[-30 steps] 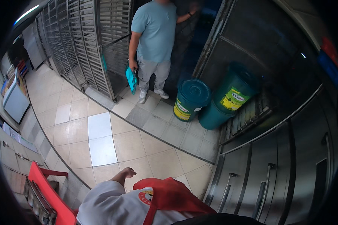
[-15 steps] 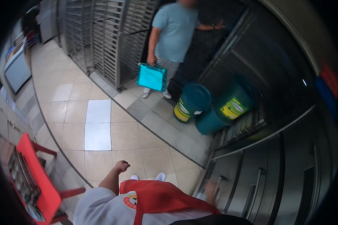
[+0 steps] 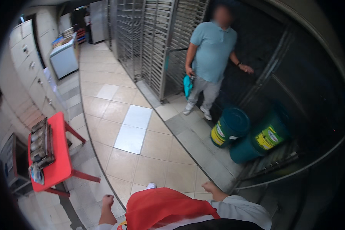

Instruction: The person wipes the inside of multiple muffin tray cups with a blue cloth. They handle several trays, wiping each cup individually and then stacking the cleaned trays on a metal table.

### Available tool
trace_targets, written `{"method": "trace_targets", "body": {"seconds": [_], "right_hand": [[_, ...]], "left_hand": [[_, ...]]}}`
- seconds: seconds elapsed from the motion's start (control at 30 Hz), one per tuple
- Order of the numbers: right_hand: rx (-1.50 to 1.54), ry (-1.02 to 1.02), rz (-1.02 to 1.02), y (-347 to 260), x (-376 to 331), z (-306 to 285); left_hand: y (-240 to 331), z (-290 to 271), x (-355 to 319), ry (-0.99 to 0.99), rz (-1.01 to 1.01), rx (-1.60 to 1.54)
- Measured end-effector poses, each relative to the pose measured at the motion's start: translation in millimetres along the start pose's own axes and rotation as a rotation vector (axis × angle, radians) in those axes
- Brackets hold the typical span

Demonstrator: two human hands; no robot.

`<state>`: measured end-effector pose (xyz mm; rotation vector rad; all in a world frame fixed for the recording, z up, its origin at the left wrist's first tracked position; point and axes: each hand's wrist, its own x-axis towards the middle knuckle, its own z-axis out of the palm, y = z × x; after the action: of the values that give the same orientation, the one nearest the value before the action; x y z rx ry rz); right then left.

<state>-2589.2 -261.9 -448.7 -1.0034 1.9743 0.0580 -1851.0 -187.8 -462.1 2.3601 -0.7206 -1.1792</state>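
My left hand point(image 3: 108, 201) hangs low beside my red apron point(image 3: 165, 209), its fingers curled in with nothing seen in them. On the other side my right hand point(image 3: 209, 187) is held out in front of the white sleeve, fingers also curled and nothing visible in the grasp. Neither hand touches anything. The tiled floor point(image 3: 153, 172) lies beneath both. Nearest on the left is a red plastic table point(image 3: 61, 153) bearing a dark baking pan point(image 3: 42, 143) and a crumpled plastic bag point(image 3: 36, 173).
Ahead on the right, a person in a light blue shirt point(image 3: 214, 51) holds a turquoise case point(image 3: 188, 87). Dark green lidded drums point(image 3: 234, 124) stand nearby. Tall metal racks point(image 3: 154, 46) line the aisle; a white chest freezer point(image 3: 64, 59) stands far left.
My view has swung left and my right hand has come forward into sharper view. The person has turned toward me, the case now edge-on. The red table shows more fully.
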Motion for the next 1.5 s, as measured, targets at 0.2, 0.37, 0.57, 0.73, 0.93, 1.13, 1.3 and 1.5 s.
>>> {"method": "trace_targets", "body": {"seconds": [0.2,0.37,0.57,0.73,0.93,1.13,1.3,1.5], "right_hand": [[0.082,-0.054,-0.165,-2,33,52],[-0.173,-0.126,-0.461,-65,18,107],[-0.074,-0.274,-0.529,-113,-32,116],[-0.324,-0.144,-0.526,-109,-37,100],[-0.286,-0.003,-0.433,-108,-73,127],[-0.123,-0.115,-0.39,-150,-165,212],[-0.25,-0.152,-0.495,-202,-208,291],[-0.484,-0.215,-0.531,-289,-220,362]], "left_hand": [[-135,32,-186,-0.093,-0.279,-0.027],[-190,58,-299,-0.062,-0.578,-0.207],[-224,27,-291,0.181,-0.555,-0.409],[-212,-3,-235,0.185,-0.31,-0.537],[-231,-33,-206,0.072,-0.199,-0.56],[-375,-71,-219,-0.098,-0.447,-0.587],[-442,-155,-226,-0.002,-0.511,-0.706],[-450,-245,-206,0.233,-0.529,-1.008]]}}
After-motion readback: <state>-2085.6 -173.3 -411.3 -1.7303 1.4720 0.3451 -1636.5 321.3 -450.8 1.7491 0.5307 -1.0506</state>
